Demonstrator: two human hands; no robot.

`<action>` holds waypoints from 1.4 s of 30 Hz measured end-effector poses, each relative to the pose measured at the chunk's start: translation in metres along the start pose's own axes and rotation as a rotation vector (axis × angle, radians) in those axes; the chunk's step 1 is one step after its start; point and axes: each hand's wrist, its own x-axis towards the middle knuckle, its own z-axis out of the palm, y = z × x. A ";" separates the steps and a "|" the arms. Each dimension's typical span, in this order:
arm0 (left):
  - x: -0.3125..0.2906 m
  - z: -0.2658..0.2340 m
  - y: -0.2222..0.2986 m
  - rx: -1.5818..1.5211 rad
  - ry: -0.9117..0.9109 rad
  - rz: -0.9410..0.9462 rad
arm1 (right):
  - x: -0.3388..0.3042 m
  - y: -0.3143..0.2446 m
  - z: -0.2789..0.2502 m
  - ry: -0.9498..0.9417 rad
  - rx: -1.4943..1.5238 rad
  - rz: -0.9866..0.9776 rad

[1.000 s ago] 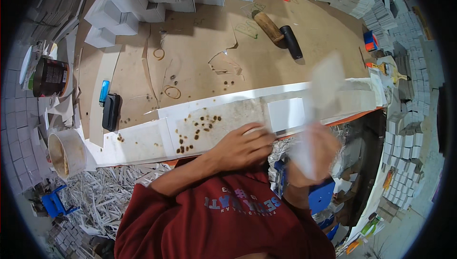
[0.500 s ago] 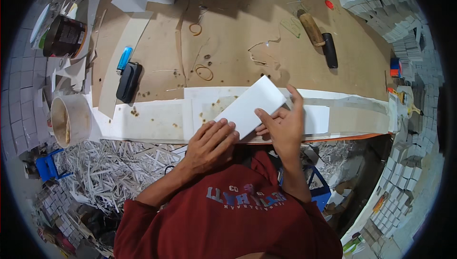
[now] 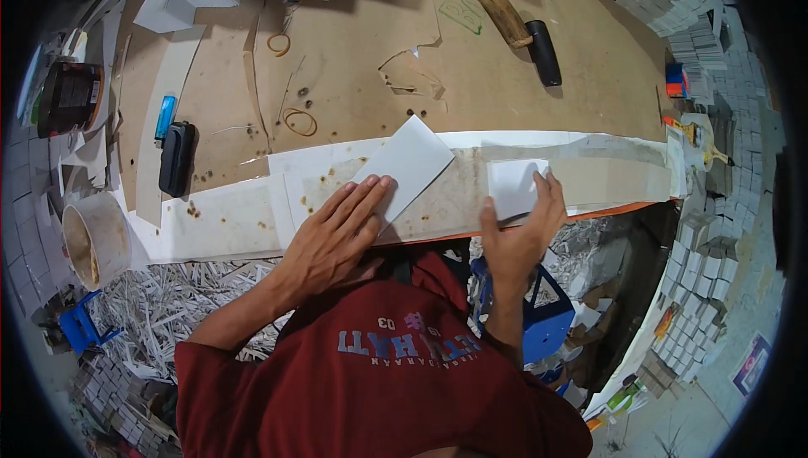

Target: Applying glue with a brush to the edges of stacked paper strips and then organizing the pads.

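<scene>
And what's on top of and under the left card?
On the left card's lower-left end lies the left hand. Stained strip and brown board show around its edges; whatever lies directly beneath is covered.

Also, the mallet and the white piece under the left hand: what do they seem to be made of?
The mallet's handle looks like wood, brown with darker patches; its smooth black head could be rubber or plastic. The white piece is probably paper or card, matt and straight-edged.
</scene>
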 end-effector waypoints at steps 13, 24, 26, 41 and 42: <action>0.050 -0.006 -0.004 0.058 -0.070 -0.013 | 0.004 0.016 -0.013 0.094 0.155 0.120; 0.042 -0.006 -0.018 0.074 -0.172 0.200 | 0.004 0.028 -0.015 0.089 0.247 0.215; 0.040 -0.009 -0.021 0.102 -0.242 0.325 | 0.009 0.039 -0.023 0.141 0.383 0.354; 0.012 -0.006 0.016 0.040 -0.107 -0.147 | 0.023 -0.008 -0.056 0.560 0.762 0.063; 0.013 -0.005 0.016 0.020 -0.117 -0.135 | 0.023 -0.011 -0.051 0.476 0.688 -0.078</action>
